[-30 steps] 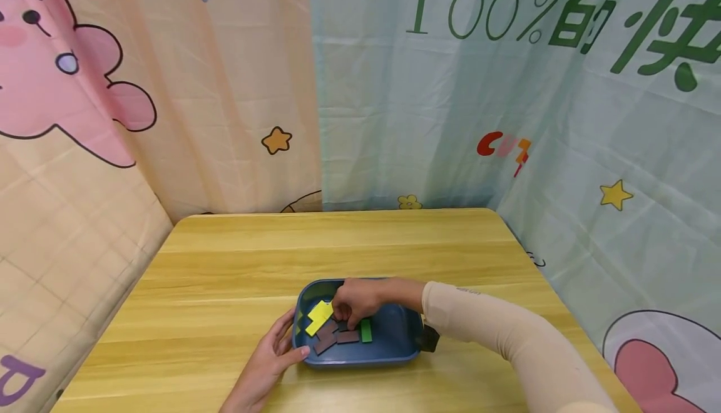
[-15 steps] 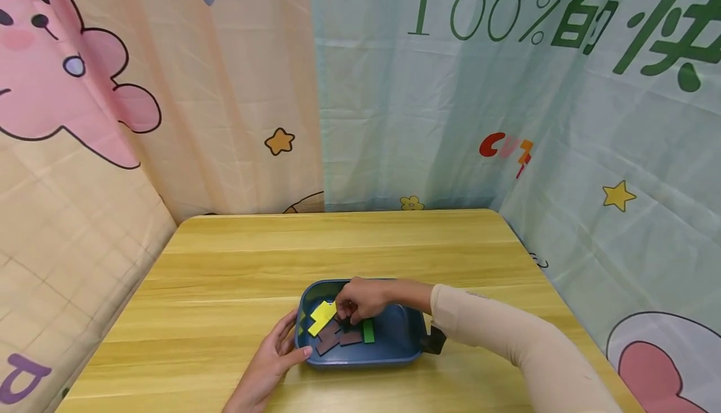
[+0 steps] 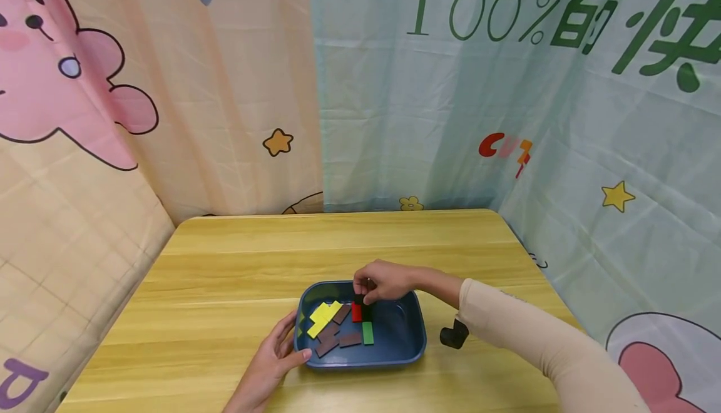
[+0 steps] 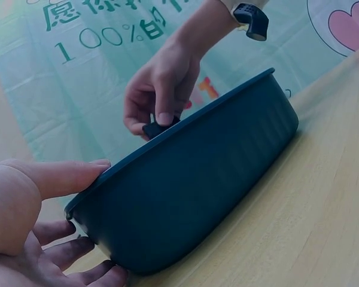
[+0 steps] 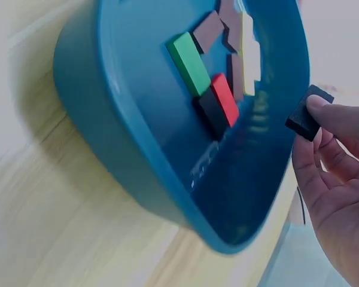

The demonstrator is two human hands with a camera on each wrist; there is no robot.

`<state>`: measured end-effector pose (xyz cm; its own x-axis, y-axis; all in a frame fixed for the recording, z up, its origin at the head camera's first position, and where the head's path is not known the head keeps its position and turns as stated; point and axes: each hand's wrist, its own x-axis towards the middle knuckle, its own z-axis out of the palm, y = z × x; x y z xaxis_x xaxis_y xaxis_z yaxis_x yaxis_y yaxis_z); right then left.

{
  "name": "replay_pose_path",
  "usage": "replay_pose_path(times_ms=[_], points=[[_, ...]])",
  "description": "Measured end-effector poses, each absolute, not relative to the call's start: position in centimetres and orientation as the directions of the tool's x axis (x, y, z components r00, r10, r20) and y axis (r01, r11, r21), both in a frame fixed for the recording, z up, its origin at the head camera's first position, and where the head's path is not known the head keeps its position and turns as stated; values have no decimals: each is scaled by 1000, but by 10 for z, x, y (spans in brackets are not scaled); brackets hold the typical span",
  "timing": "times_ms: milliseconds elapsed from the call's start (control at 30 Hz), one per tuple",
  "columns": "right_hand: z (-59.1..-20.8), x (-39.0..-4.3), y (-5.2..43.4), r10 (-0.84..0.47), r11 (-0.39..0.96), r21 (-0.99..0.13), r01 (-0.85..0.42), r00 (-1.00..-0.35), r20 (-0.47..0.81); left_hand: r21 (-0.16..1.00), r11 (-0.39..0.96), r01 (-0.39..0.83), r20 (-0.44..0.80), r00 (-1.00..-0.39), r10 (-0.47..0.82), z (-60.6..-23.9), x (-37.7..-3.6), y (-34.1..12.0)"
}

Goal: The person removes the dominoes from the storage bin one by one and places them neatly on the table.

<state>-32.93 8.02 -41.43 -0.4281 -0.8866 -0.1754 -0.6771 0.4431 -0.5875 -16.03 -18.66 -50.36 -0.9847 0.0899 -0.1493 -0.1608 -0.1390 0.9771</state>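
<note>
R hand pinches black block over tray.

A light wooden table; on it sits a blue tub; a left hand rests there.

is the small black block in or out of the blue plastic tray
Out: the right hand pinches the small black block above the blue plastic tray's rim, clear of the pieces inside.
</note>
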Motion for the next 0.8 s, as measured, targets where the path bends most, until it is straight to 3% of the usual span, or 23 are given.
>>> replay_pose_path(times_ms=[400, 800], points=[[-399, -344, 131, -830, 460, -691, -558, -546, -112, 982, -115, -147, -137, -986, 95, -506, -161, -185], [-409, -357, 179, -669, 495, -818, -293, -729, -143, 990, -56, -129, -125, -989, 83, -506, -162, -187]])
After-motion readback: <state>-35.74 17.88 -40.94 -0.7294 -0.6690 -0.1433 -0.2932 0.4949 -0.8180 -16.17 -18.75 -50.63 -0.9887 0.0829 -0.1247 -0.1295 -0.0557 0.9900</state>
